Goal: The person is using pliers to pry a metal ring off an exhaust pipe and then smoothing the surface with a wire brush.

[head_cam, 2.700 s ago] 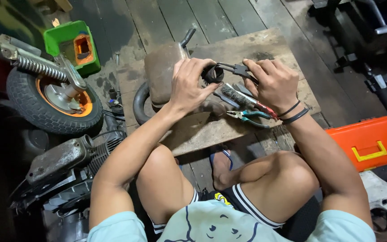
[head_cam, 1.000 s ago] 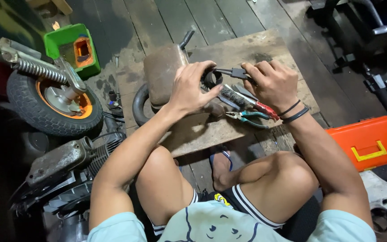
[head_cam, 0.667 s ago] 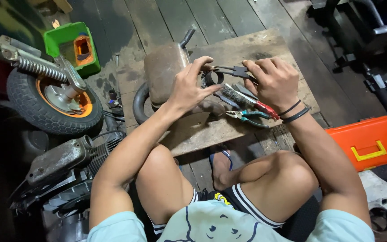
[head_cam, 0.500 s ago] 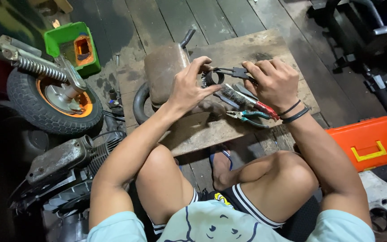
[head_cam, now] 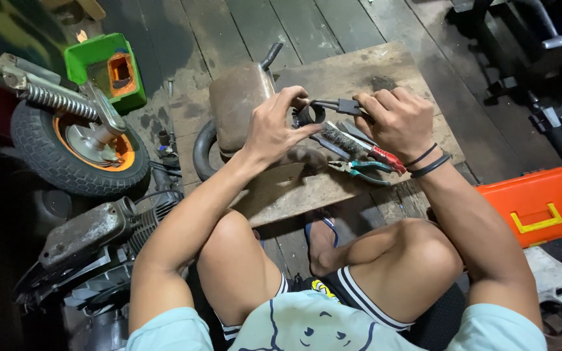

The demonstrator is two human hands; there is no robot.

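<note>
My left hand pinches a small black ring-shaped part between thumb and fingers. My right hand grips the handles of dark pliers, whose jaws meet the ring. Both hands hover over a worn wooden board. Under them lie a wire brush with a red handle and green-handled pliers. A rusty brown exhaust muffler with a curved black pipe rests on the board's left side.
A small wheel with an orange rim and a spring shock lie at left, near a green bin. An engine block sits lower left. An orange toolbox is at right. My bent knees fill the foreground.
Both hands stay over the board on the ring and pliers; the fingers shift only slightly. Nothing else has moved.
</note>
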